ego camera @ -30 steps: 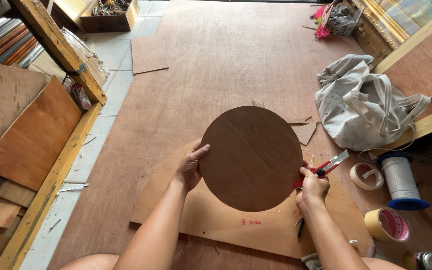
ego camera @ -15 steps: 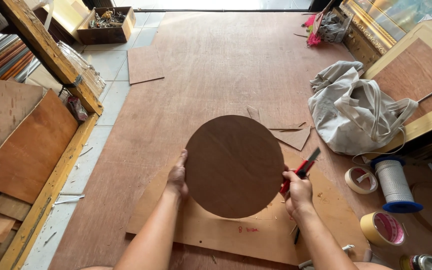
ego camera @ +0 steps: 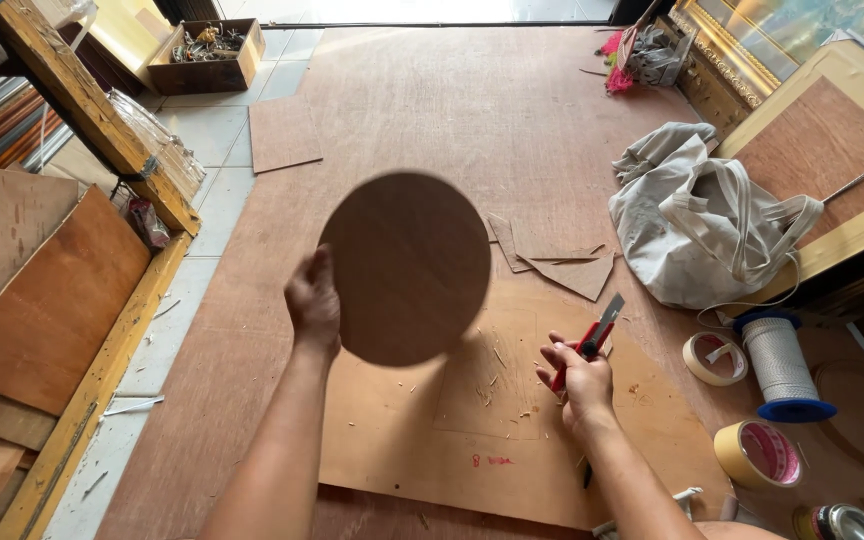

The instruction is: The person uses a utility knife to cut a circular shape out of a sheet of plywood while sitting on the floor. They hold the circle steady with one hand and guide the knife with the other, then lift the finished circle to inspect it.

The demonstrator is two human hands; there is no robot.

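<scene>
My left hand (ego camera: 314,302) grips the left edge of a round brown plywood disc (ego camera: 407,265) and holds it up off the floor, tilted toward me. My right hand (ego camera: 577,380) is closed around a red utility knife (ego camera: 592,340) with its blade end pointing up and right. It hovers to the right of the disc, apart from it. Under both hands lies a flat plywood sheet (ego camera: 512,440) dotted with wood shavings and a small red mark.
Triangular plywood offcuts (ego camera: 557,262) lie beyond the sheet. A grey cloth bag (ego camera: 697,225), a thread spool on a blue base (ego camera: 777,365) and two tape rolls (ego camera: 760,452) sit at right. Stacked boards (ego camera: 42,300) and a yellow wooden beam (ego camera: 92,110) line the left.
My left hand has lifted the disc up and to the left, off the sheet. My right hand let go of the disc's edge and stays low with the knife.
</scene>
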